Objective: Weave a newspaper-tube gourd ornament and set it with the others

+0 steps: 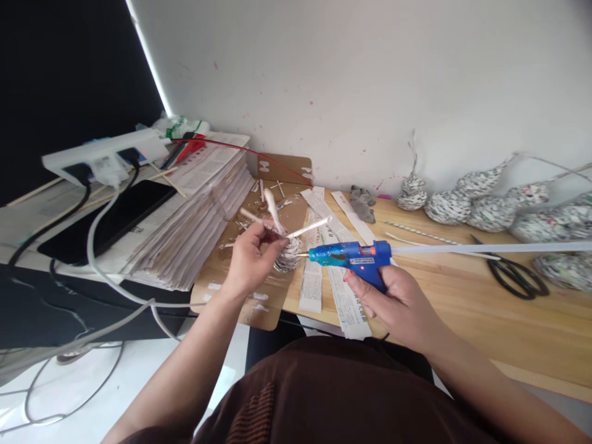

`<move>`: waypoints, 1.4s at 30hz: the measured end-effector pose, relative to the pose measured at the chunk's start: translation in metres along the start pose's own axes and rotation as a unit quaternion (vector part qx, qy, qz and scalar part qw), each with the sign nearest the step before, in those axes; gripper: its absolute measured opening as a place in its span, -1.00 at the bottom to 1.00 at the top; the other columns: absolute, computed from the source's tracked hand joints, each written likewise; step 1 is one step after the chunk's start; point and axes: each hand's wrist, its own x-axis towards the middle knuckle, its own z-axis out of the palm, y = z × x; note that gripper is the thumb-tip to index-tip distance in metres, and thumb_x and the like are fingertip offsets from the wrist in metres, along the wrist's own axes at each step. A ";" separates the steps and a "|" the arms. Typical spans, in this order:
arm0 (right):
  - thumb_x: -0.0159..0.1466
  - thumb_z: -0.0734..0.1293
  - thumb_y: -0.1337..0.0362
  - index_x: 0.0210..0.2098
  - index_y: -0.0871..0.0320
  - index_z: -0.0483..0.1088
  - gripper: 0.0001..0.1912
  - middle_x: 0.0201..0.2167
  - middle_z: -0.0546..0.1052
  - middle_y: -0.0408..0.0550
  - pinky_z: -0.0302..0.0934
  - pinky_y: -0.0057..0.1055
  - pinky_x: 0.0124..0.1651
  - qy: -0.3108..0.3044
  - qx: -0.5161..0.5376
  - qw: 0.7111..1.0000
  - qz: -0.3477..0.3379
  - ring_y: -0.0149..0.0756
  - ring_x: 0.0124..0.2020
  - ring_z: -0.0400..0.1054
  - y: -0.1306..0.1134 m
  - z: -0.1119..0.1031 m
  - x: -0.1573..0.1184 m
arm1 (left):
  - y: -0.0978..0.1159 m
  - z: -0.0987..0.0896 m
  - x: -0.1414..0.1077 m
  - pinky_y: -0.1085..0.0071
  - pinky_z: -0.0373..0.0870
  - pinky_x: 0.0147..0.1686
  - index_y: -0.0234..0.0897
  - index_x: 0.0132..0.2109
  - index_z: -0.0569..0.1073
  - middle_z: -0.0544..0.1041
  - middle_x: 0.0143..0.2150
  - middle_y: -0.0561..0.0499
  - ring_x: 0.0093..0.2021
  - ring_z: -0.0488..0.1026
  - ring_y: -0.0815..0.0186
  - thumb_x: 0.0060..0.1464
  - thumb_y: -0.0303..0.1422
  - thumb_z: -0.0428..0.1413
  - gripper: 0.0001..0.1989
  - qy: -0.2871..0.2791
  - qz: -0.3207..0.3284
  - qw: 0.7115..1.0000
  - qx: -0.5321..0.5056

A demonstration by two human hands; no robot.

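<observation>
My left hand [256,254] is closed on a small woven paper piece [287,256], a rounded body with white paper sticks [309,228] standing out of its top. In my right hand [386,296] is a blue glue gun [351,254], held by its handle. Its metal tip points left and is at the side of the woven piece; whether they touch I cannot tell. A long clear glue stick [462,248] runs out of the gun's back to the right. Under the woven piece lies a brown board [263,302] with white scraps.
Newspaper strips [312,283] lie in the middle. Black scissors [518,277] and woven paper gourds [446,208] are at the right. At the left are a newspaper stack [203,216], a black phone [108,222], a power strip [106,151] and hanging cables.
</observation>
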 end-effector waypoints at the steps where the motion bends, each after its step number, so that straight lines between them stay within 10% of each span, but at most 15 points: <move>1: 0.38 0.30 -0.02 -0.40 0.12 0.35 -0.63 -0.66 0.30 -0.27 0.09 -0.44 -0.53 0.008 -0.001 1.000 -0.004 -0.41 -0.61 0.20 0.000 0.001 0.000 | -0.001 0.000 0.000 0.37 0.51 -0.23 -0.25 -0.13 0.51 0.59 -0.26 -0.01 -0.27 0.54 0.30 0.11 -0.39 0.25 -0.84 -0.005 -0.008 1.000 0.004; 20: 0.38 0.31 0.12 -0.31 0.17 0.47 -0.75 -0.55 0.40 -0.20 0.14 -0.44 -0.44 0.094 -0.109 0.982 -0.122 -0.41 -0.55 0.21 0.004 0.014 0.006 | 0.002 0.012 -0.002 0.49 0.40 -0.32 -0.25 -0.18 0.44 0.60 -0.21 -0.01 -0.14 0.59 0.29 0.03 -0.40 0.34 -0.75 0.005 -0.073 0.996 -0.054; 33: 0.38 0.33 0.16 -0.27 0.17 0.48 -0.79 -0.48 0.49 -0.12 0.21 -0.40 -0.39 0.134 -0.166 0.965 -0.153 -0.34 -0.50 0.33 0.018 0.008 0.009 | 0.005 0.014 -0.004 0.46 0.34 -0.46 -0.26 -0.29 0.60 0.66 -0.29 0.01 -0.41 0.49 0.40 -0.02 -0.36 0.37 -0.86 0.032 -0.060 0.998 -0.004; 42: 0.38 0.34 0.18 -0.09 0.15 0.51 -0.79 -0.31 0.60 -0.05 0.31 -0.35 -0.24 0.106 -0.153 0.969 -0.163 -0.24 -0.32 0.48 0.018 0.009 0.010 | 0.005 0.017 -0.005 0.43 0.50 -0.26 -0.27 -0.41 0.56 0.69 -0.29 -0.02 -0.25 0.63 0.29 -0.07 -0.42 0.37 -0.87 0.034 -0.039 0.997 -0.051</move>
